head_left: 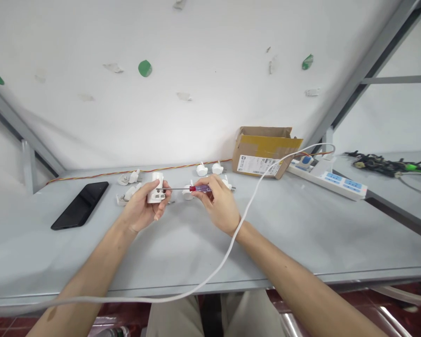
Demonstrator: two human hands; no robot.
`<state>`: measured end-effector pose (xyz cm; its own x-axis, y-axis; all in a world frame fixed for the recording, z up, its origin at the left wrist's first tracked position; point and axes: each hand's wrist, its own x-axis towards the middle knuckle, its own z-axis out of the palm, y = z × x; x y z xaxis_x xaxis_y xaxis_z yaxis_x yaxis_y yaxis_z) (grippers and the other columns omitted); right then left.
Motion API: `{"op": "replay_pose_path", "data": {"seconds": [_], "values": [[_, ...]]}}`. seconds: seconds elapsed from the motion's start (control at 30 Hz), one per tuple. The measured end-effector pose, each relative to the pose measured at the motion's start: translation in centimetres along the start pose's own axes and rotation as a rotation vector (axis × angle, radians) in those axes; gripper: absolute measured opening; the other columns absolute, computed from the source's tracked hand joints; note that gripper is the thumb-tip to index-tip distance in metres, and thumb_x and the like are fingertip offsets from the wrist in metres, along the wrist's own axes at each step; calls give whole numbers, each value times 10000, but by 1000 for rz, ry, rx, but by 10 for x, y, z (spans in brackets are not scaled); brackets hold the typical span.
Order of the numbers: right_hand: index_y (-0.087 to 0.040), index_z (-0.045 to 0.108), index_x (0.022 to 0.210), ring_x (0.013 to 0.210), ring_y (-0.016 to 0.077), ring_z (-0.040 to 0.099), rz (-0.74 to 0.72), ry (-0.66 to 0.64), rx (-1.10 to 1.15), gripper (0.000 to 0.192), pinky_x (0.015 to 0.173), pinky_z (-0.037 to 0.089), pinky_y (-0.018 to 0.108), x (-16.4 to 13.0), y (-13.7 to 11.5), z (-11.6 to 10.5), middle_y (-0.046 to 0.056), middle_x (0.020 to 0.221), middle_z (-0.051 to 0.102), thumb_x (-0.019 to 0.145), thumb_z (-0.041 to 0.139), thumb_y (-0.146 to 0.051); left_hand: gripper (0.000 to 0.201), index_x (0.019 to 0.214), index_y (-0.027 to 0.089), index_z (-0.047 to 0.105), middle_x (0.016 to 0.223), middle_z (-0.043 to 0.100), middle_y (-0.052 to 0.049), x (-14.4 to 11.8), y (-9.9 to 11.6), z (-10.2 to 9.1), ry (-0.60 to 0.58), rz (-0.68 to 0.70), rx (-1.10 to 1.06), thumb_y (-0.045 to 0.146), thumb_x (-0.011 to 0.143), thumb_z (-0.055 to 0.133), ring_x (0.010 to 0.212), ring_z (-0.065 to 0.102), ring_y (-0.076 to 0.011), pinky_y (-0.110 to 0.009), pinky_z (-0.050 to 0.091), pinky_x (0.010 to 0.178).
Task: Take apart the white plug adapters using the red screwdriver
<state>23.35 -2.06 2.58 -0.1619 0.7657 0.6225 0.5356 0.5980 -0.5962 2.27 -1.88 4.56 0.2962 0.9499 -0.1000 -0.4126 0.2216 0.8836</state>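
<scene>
My left hand (142, 209) grips a white plug adapter (156, 188) a little above the grey table (301, 224). My right hand (217, 202) holds a small screwdriver (189, 188) with a red and clear handle. Its thin shaft lies level and points left, with the tip at the adapter's side. Several white plug parts (207, 169) lie on the table just behind both hands, and more of these white parts (129, 179) lie to the left.
A black phone (80, 205) lies at the left. An open cardboard box (264, 150) stands at the back right, beside a white power strip (331, 179). A white cable (252, 199) runs from there across my right wrist. A twisted coloured wire (101, 174) lies along the wall.
</scene>
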Motion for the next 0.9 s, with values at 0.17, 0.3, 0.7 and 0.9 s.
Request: {"op": "replay_pose_path", "data": {"seconds": [0.17, 0.3, 0.7, 0.9], "values": [[-229, 566, 934, 731, 135, 588, 3, 16, 3, 76, 641, 484, 261, 0, 1, 0, 27, 950, 582, 876, 584, -275, 141, 856, 161, 605, 715, 542, -32, 0, -1, -4, -14, 31, -18, 274, 773, 611, 482, 472, -73, -144, 373, 282], [-228, 564, 932, 718, 134, 586, 13, 19, -12, 81, 651, 488, 268, 0, 0, 0, 29, 949, 581, 874, 589, -280, 122, 852, 174, 588, 709, 512, -14, -1, -2, -6, -7, 76, 29, 175, 734, 618, 503, 464, -73, -134, 358, 289], [-237, 569, 969, 636, 131, 581, 125, 132, -98, 135, 664, 478, 303, 0, 6, 2, 36, 1024, 608, 889, 558, -346, 136, 677, 143, 525, 720, 481, -13, 20, 28, -2, 192, 253, 92, 149, 661, 660, 638, 494, -99, -210, 402, 474], [-231, 564, 950, 694, 154, 601, 173, 61, -135, 107, 639, 475, 309, 0, 3, 3, 34, 1030, 613, 877, 579, -307, 145, 631, 133, 568, 652, 499, -22, 64, 71, -10, 447, 253, 557, 152, 632, 712, 513, 421, -86, -226, 306, 411]]}}
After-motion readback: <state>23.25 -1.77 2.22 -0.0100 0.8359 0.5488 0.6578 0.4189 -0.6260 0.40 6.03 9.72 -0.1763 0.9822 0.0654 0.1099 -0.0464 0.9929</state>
